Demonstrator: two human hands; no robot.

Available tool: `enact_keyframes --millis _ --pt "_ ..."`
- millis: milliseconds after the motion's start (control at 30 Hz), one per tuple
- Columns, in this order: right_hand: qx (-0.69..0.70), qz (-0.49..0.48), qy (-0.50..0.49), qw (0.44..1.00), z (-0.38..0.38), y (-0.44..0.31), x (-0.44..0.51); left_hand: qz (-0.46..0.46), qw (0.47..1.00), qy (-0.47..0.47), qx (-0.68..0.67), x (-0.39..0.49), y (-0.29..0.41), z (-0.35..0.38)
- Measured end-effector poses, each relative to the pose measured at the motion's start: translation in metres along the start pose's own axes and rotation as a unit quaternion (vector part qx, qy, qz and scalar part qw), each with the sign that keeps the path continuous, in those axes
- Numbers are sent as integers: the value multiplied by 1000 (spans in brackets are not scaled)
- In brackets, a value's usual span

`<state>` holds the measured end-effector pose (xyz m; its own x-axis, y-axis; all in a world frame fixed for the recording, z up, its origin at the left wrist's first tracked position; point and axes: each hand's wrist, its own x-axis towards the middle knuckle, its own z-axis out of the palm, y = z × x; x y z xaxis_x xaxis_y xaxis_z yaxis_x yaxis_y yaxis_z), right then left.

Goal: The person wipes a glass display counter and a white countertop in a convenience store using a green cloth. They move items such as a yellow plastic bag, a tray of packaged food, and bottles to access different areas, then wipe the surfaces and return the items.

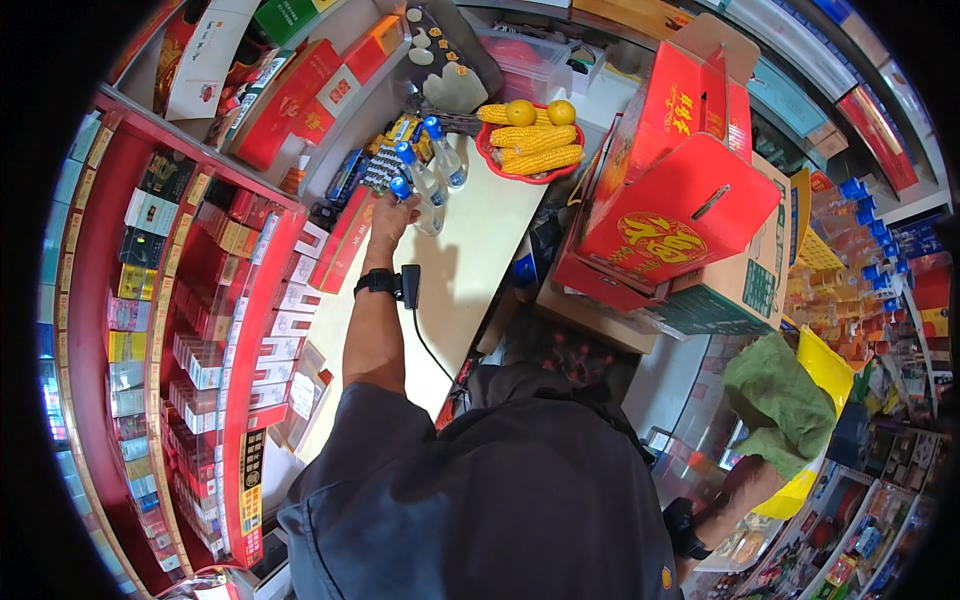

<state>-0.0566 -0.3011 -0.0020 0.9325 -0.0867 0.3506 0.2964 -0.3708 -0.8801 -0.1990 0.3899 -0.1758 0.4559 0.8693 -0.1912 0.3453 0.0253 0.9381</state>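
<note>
My left hand (391, 221) has its fingers around the upper part of a clear glass bottle (429, 223) with a blue cap. This bottle stands at the near end of a short row on the pale counter (465, 240). Close behind it are two more blue-capped bottles, a middle bottle (426, 180) and a far bottle (450, 159). Off to the right, my right hand (756, 480) holds a crumpled green cloth (780, 401), which covers most of the fingers. The cloth hangs beside a yellow plastic package (823, 367).
A red basket (541, 178) of corn cobs and round yellow fruit sits at the counter's far end. Red cartons (667, 217) are stacked right of the counter. Shelves of small packs (202, 360) line the left side. Several plastic bottles (847, 247) stand at right.
</note>
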Motion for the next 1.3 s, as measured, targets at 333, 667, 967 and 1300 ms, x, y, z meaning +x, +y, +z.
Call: enact_keyframes --millis 333,667,967,1300 --pt "150 212 189 947 -10 -1 -42 15 1000 0 17 6 -12 -8" --pt "531 42 -24 846 4 10 -2 -23 999 24 19 8 -80 -8" --pt "582 154 -3 798 -3 19 -3 -106 991 -78 -30 -71 -133 36" --pt "601 258 -18 756 -20 99 -20 -238 942 -219 91 -175 -147 44"
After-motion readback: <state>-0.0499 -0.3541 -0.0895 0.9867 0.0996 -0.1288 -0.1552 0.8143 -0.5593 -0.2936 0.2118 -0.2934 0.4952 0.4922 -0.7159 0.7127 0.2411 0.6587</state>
